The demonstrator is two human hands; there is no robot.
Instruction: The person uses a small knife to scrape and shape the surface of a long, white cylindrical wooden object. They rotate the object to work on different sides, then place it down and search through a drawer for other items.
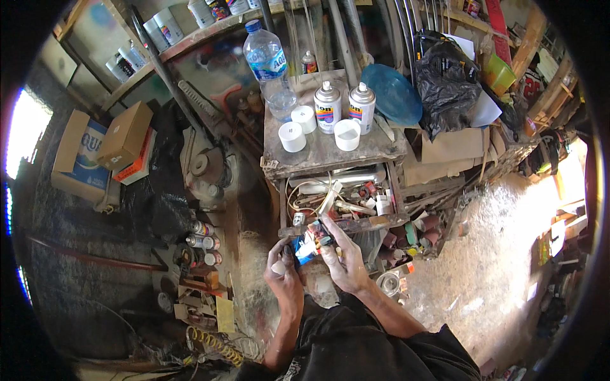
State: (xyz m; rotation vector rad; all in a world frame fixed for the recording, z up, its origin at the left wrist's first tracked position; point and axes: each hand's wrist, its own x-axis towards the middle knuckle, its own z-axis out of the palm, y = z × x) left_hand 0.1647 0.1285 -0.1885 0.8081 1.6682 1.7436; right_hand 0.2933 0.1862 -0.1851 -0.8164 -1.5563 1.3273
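Note:
Both my hands are in front of the open wooden drawer (356, 226), gripping a small blue-and-white packet (307, 249) with dark and reddish parts. My left hand (284, 279) curls its fingers at the packet's left side. A small whitish rounded patch shows at that hand; I cannot tell whether it is a separate thing. My right hand (346, 265), dusted white, has its index finger stretched along the packet's far side and its thumb against the near side. The drawer holds a looped pale cable, a silver tube (343, 184) and several small loose parts.
Two spray cans (328, 113), three white caps (292, 137) and a water bottle (272, 70) stand on the cabinet top (318, 155). A blue bowl-shaped piece (391, 95) and a black plastic bag (448, 89) lie to the right. Cardboard boxes (124, 136) sit at left, above several small cans.

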